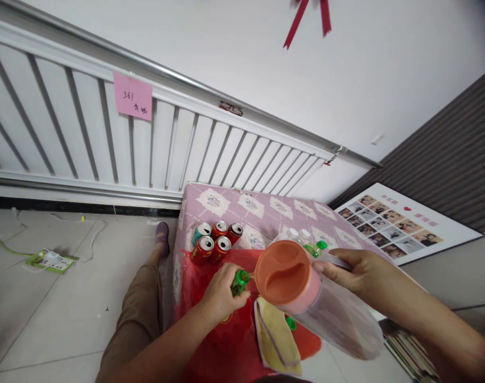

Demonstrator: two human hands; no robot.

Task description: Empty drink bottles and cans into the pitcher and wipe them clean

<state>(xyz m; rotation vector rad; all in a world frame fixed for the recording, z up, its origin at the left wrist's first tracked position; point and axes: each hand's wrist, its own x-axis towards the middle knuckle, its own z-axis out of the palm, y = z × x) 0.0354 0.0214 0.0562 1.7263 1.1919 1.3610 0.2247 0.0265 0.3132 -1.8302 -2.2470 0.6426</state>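
Note:
My left hand [220, 295] is closed around a small green bottle [239, 282], held low over a red sheet [222, 346] on the table. My right hand [348, 268] grips a clear plastic pitcher [334, 314] with an orange lid [282, 272], tilted so the lid faces me, right beside the green bottle. A yellow cloth [276, 338] lies under the pitcher, with a green cap [290, 322] next to it.
Several drink cans [215, 242], red and one teal, stand at the far left of the small table with a pink patterned cover [266, 210]. Bottles with white and green caps [310, 242] stand behind the pitcher. A white radiator [106, 138], a power strip [50, 260] and a photo board [402, 223] surround it.

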